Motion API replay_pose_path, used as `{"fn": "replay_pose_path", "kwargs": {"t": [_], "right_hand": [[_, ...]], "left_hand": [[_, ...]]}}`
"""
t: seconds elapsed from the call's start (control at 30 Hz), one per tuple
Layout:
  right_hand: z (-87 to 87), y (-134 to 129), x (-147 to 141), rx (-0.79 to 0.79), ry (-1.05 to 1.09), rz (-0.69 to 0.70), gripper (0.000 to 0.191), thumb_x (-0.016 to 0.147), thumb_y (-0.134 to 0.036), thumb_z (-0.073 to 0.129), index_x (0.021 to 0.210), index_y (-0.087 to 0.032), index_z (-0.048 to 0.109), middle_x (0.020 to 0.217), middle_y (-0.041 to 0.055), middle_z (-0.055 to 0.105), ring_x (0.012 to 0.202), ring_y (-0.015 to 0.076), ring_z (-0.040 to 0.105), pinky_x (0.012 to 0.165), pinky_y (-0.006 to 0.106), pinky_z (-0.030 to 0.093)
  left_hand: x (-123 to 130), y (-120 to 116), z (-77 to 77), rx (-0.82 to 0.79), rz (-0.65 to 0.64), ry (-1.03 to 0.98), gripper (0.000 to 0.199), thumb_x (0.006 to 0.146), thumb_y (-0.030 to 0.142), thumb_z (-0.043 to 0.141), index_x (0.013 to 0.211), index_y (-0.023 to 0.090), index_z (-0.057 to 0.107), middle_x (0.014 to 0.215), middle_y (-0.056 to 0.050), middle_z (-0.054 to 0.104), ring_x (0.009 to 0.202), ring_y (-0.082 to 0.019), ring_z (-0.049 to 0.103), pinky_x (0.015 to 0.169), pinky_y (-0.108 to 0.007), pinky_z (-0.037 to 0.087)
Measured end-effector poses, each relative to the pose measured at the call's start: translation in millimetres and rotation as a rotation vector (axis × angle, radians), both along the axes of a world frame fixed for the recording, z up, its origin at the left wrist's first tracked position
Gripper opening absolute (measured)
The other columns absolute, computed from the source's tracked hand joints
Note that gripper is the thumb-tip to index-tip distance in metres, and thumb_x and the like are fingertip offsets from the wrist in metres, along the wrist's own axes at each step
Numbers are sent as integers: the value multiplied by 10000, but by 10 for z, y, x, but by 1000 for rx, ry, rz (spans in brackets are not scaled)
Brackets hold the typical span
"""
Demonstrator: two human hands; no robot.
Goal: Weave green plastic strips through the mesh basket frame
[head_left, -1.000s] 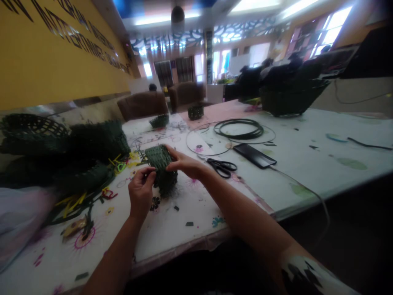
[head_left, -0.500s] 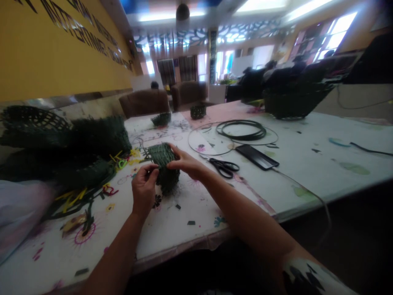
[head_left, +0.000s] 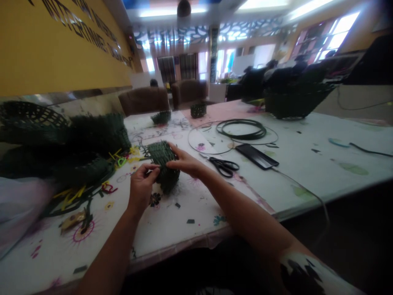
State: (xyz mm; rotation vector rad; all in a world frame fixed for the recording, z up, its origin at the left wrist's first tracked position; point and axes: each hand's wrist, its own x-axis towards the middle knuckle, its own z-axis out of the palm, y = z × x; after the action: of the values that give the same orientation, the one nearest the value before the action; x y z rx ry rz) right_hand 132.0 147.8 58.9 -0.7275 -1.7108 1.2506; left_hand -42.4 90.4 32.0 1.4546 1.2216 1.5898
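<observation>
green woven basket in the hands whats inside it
Only the outer weave of the basket shows; the right hand and near wall hide the inside.

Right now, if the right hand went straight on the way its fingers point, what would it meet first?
The right hand meets the dark green woven piece first; its fingertips already seem to touch it.
</observation>
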Motion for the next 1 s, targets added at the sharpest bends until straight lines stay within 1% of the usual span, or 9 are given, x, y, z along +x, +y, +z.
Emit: {"fn": "replay_pose_path", "kwargs": {"t": [0.07,0.2,0.27,0.37,0.5,0.6,0.73,0.87,1.0], "right_hand": [[-7,15,20,-25,32,36,1061,661,-298,698,1568,-35,214,1587,167,353,1418,303,393,1193,400,306],[-25,21,52,-60,76,96,1049,677,-328,748,1577,-134,246,1601,109,354,1430,302,389,1206,419,300],[-28,15,70,-85,85,114,1063,681,-347,780,1582,-167,244,1637,90,284,1468,298,335,1227,423,261],[-17,-5,98,-124,115,150,1079,689,-365,808,1586,-197,233,1667,71,201,1497,285,287,1242,414,230],[7,-38,119,-154,139,196,1061,725,-369,786,1592,-188,203,1663,76,210,1492,267,307,1244,405,228],[10,-49,118,-161,156,201,1048,731,-351,780,1591,-180,207,1655,79,231,1488,263,316,1248,416,217],[-13,-42,108,-142,189,205,1028,704,-347,814,1572,-200,283,1636,79,292,1471,279,349,1243,432,232],[-22,-35,102,-134,195,203,994,700,-349,815,1557,-247,322,1623,44,325,1479,274,338,1253,459,201],[-7,-43,91,-184,209,193,1024,694,-355,810,1569,-250,288,1634,35,302,1476,267,338,1253,448,208]], "left_hand": [[39,-5,46,-40,-29,-109,315,697,353,793,912,181,638,753,31,585,634,-91,510,604,-208,421],[102,-61,150,-142,-61,-296,507,602,333,845,1000,225,550,839,39,614,655,-95,564,571,-194,443],[107,-84,179,-188,-60,-323,548,579,336,858,1013,230,542,832,36,629,656,-105,584,566,-200,462],[88,-91,199,-245,-51,-376,543,533,347,890,955,201,580,827,23,645,678,-112,602,588,-214,495],[40,-80,241,-368,-193,-358,562,513,383,913,974,151,692,919,-53,712,764,-147,643,666,-243,523],[32,-82,279,-420,-216,-309,522,489,404,927,885,127,731,851,-69,728,741,-160,645,656,-249,510],[108,-117,286,-387,-155,-332,504,448,393,939,817,117,736,753,-45,713,671,-141,616,628,-246,493],[194,-163,255,-315,-114,-345,472,504,399,921,831,120,725,736,-19,697,672,-131,612,652,-242,503],[209,-167,272,-269,-109,-302,478,555,445,896,862,131,708,785,-26,707,713,-151,634,676,-258,515]]}}
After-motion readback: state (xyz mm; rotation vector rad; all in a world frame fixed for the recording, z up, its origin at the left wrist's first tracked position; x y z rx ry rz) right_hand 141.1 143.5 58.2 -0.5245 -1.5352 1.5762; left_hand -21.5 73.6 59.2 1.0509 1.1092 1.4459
